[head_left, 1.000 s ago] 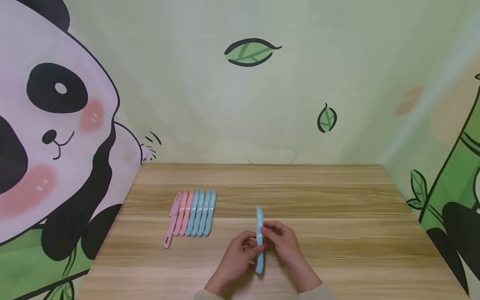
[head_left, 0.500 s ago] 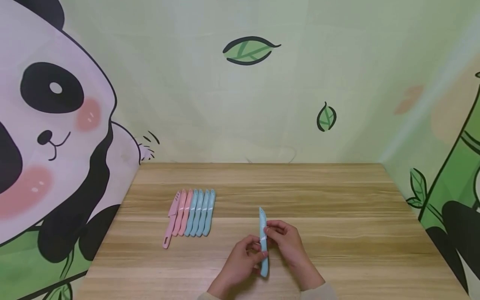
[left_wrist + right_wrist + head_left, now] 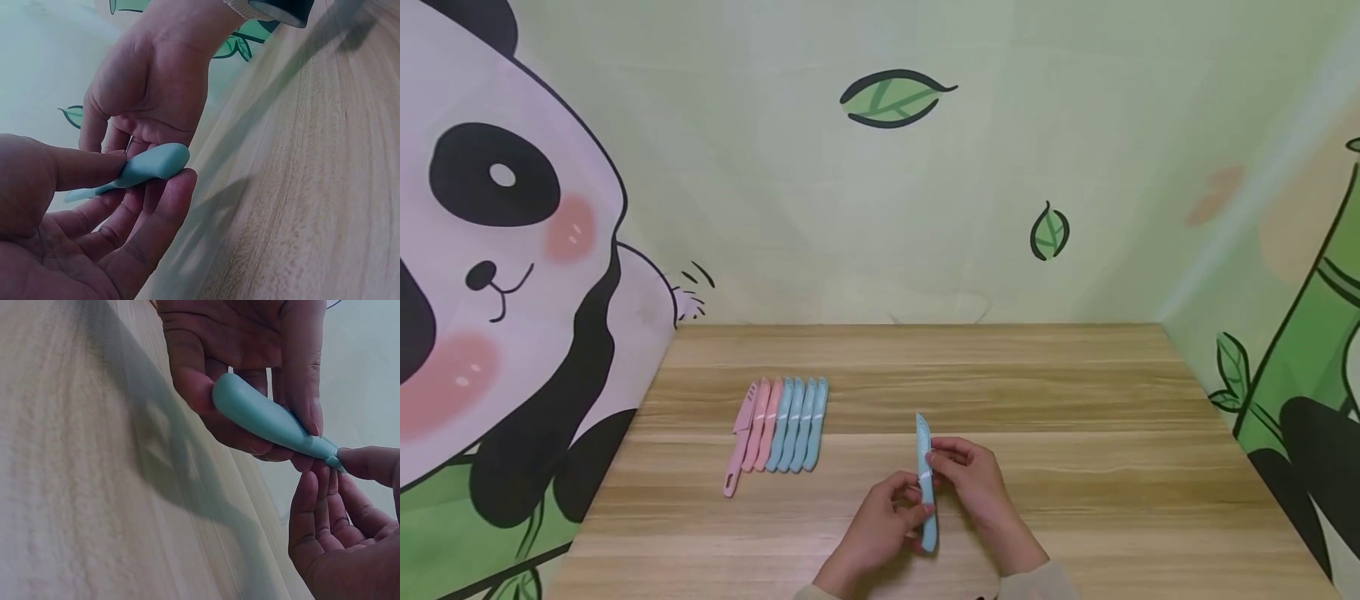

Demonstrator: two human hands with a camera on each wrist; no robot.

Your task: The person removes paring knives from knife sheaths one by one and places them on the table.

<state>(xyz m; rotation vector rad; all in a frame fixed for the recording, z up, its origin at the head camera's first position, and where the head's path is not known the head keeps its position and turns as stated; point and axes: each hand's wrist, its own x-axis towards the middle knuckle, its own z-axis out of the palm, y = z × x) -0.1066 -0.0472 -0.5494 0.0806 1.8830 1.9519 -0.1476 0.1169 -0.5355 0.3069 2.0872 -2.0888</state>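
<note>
In the head view a light-blue knife point(image 3: 927, 490) stands out over the near middle of the table, its tip away from me. My left hand point(image 3: 883, 521) holds its handle between thumb and fingers. Higher up, the right hand point(image 3: 973, 479) pinches the blade part, which seems covered by a blue sheath. In the left wrist view the rounded handle point(image 3: 156, 164) lies across the left fingertips under the thumb. The right wrist view shows the handle end point(image 3: 250, 412) clear of the tabletop; the right fingers partly hide the far part.
Left of the hands, several blue knives point(image 3: 796, 425) and two pink ones point(image 3: 763, 425) lie side by side. A mauve-pink knife point(image 3: 742, 437) with a slotted blade end rests slanted at the row's left. The wooden table point(image 3: 1075, 400) meets a panda-printed backdrop point(image 3: 760, 208).
The blue knife has shifted slightly right and turned to show more of its broad side. Both hands keep their hold on it. The head view has swung slightly; the row of knives lies unchanged.
</note>
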